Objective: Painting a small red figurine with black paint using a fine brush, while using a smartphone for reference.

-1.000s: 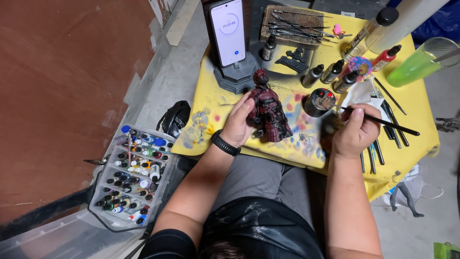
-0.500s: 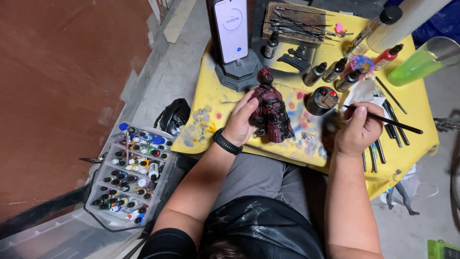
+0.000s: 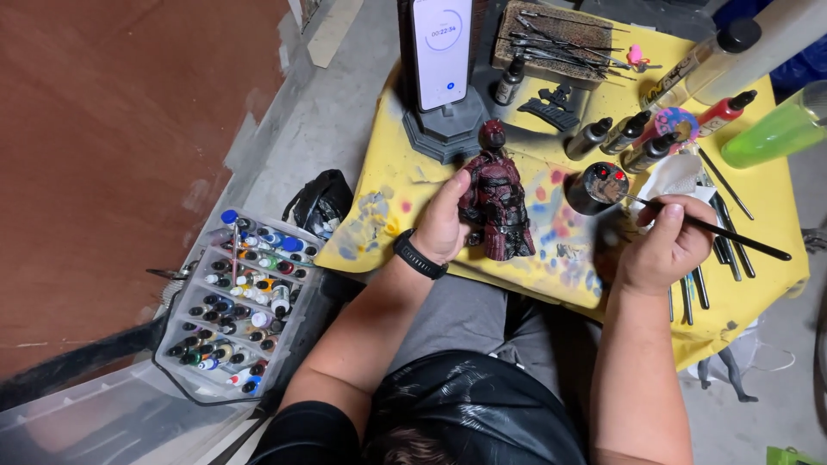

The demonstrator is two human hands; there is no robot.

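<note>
The left hand (image 3: pixel 444 226) is closed around the back of a dark red figurine (image 3: pixel 498 207), holding it upright just above the yellow table cover (image 3: pixel 388 185). The right hand (image 3: pixel 668 245) pinches a thin black paintbrush (image 3: pixel 715 231), whose tip reaches toward a round dark paint pot (image 3: pixel 600 182) just right of the figurine. Used brushes lie beside that hand, near the cover's right edge. Dropper bottles (image 3: pixel 624 133) and a phone on a stand (image 3: pixel 441 52) crowd the far side. Bare, paint-stained cover lies left of the figurine. A tray of paint bottles (image 3: pixel 237 306) sits lower left, well apart.
</note>
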